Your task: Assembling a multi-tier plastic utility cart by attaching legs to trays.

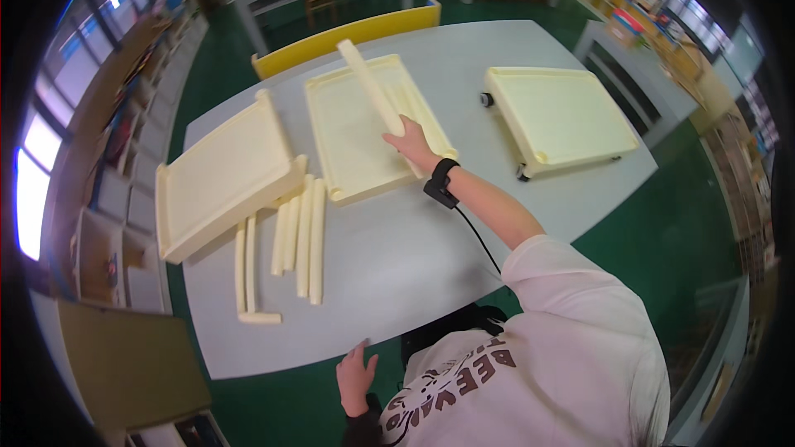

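Note:
My right hand (410, 146), wearing a black wrist device, is closed around the lower end of a cream plastic tube (370, 87). The tube slants up and away over a shallow cream tray (344, 196) in the middle of the table. At least one more tube (403, 98) lies inside that tray. Down by the near table edge, my left hand (356, 377) has its thumb and fingers apart and holds nothing. Several loose cream tubes (310, 240) lie to the left, some partly hidden under a second, tilted tray (228, 170).
A cream tray on black casters (567, 116) stands at the right of the grey table (373, 281). Behind the far edge is a yellow chair back or panel (348, 37). From the wrist device a black cable (479, 240) runs across the table. Shelves (124, 190) line the left side.

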The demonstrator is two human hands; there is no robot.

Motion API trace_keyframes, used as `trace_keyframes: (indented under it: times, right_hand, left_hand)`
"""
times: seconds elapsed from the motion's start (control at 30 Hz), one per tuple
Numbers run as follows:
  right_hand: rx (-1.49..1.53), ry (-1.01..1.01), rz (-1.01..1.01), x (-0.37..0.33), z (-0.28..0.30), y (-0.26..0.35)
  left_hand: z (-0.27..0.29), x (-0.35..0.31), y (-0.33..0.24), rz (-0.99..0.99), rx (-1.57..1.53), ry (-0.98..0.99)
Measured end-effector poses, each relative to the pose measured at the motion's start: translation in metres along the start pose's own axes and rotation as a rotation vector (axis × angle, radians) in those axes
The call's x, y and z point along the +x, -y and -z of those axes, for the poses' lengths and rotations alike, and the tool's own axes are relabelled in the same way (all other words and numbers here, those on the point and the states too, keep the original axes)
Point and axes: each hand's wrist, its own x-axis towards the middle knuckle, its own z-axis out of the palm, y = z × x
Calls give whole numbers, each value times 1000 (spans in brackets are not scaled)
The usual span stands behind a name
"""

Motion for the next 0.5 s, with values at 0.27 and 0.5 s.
trace_keyframes:
  times: [0.27,0.5]
  right_hand:
    - [222,-162,201,-19,173,52]
    - [426,-310,209,-37,269,44]
  left_hand:
    - [-8,91,-60,-441,-14,101]
    - [-9,143,-136,-628,-82,144]
